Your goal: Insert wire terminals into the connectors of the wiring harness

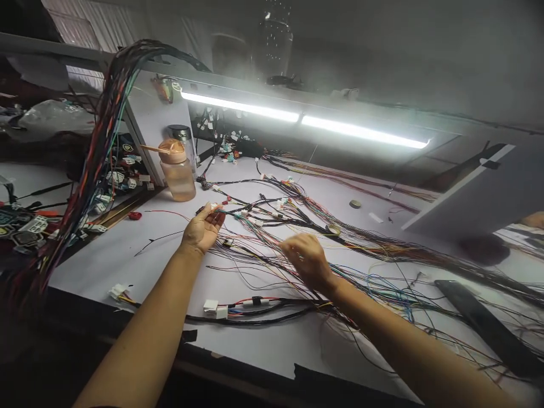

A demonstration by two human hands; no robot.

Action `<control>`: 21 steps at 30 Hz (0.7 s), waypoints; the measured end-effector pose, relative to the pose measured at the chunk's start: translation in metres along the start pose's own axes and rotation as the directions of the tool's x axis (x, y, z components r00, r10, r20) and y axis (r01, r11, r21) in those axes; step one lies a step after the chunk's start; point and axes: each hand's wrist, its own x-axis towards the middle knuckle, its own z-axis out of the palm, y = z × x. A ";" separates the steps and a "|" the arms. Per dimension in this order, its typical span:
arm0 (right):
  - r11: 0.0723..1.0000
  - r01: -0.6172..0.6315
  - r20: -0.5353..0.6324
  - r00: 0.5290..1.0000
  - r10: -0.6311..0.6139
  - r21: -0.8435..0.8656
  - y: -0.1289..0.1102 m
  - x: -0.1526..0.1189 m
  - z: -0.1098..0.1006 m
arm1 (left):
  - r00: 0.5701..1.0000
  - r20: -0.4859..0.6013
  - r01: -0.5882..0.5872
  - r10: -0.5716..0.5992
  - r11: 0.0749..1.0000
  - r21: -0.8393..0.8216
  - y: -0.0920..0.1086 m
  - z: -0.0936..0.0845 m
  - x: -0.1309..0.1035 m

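Note:
In the middle of the table my left hand is closed, palm up, on a small wire connector at its fingertips. Thin wires, some of them green, run from it to the right. My right hand is above the loose wires, its fingers curled together. Whatever they may pinch is hidden. Behind both hands lies a taped wire harness with white connectors. Nearer the front edge, a white connector sits at the end of a black-sleeved branch.
An orange-lidded bottle stands at the back left beside a dark-lidded bottle. A thick wire bundle hangs over the rail at left. Two tape rolls lie on the table. A long black object is at right, under a lit tube.

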 end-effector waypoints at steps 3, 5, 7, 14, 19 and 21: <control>0.992 0.126 0.078 0.989 -0.125 -0.009 -0.028 -0.023 0.002 | 1.000 0.016 -0.001 0.001 1.000 0.016 0.003 0.002 0.000; 0.992 0.123 0.100 0.988 -0.120 -0.018 -0.036 -0.029 0.007 | 0.999 0.032 -0.009 0.008 0.999 0.034 0.005 -0.002 -0.001; 0.995 0.097 0.110 0.989 -0.095 -0.019 -0.037 -0.028 0.012 | 0.999 0.037 -0.025 0.023 0.998 0.054 0.007 -0.010 -0.003; 0.991 0.114 0.177 0.979 -0.100 -0.068 -0.027 -0.014 0.040 | 0.998 0.056 -0.047 0.041 0.992 0.115 0.011 -0.035 -0.004; 0.995 0.083 0.237 0.969 -0.069 -0.049 -0.021 -0.022 0.060 | 0.996 0.074 -0.055 0.043 0.984 0.167 0.011 -0.033 0.002; 0.997 0.062 0.251 0.967 -0.050 -0.042 -0.021 -0.024 0.061 | 0.997 0.062 -0.055 0.044 0.982 0.179 0.011 -0.030 0.002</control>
